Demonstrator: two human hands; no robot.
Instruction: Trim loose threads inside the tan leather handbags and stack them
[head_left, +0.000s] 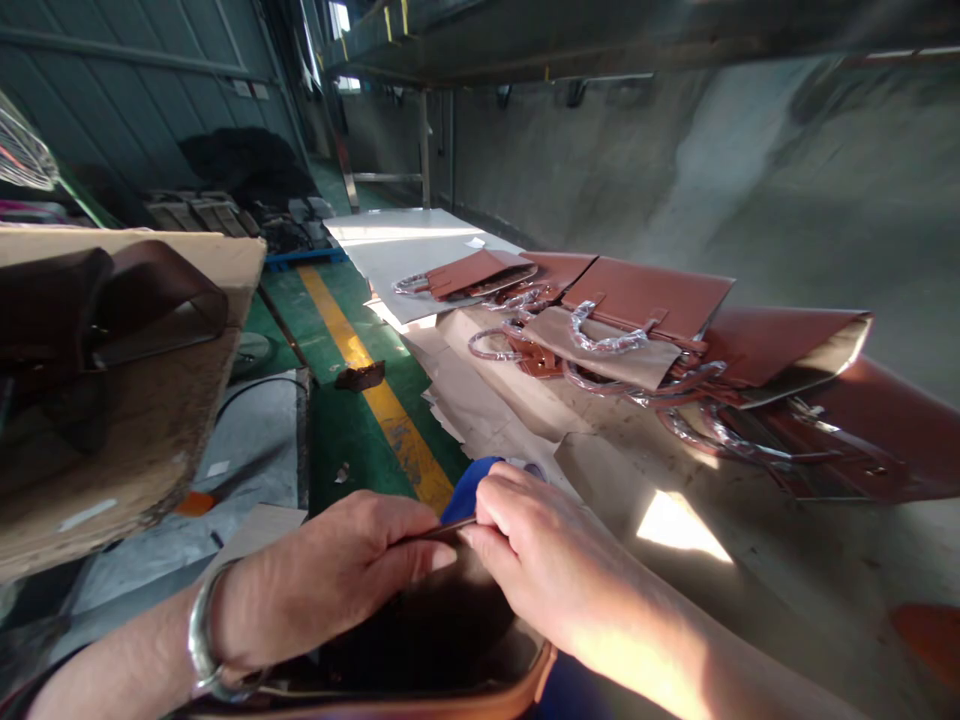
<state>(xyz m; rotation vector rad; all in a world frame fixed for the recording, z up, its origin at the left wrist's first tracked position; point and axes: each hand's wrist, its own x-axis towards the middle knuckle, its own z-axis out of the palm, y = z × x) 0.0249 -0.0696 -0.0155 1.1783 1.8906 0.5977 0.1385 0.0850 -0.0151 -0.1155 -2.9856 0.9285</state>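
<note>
Both hands pinch the far rim of a brown leather bag (420, 630), whose dark inside faces up towards me. My left hand (337, 560), with a silver bangle on its wrist, has thumb and fingers closed on the rim. Close beside it on the right, my right hand (532, 550) grips the same edge between thumb and bent fingers. A short stretch of thin rim shows between them. Part of the bag is covered by my hands and forearms, and its near edge runs along the bottom of the view.
Several reddish-brown handbags (645, 300) with plastic-wrapped handles lie on cardboard (502, 400) at the right. Dark brown leather pieces (157, 300) rest on a cardboard-topped surface (150, 450) at the left. A yellow line (352, 350) crosses the green floor, with a brown scrap (361, 376) on it.
</note>
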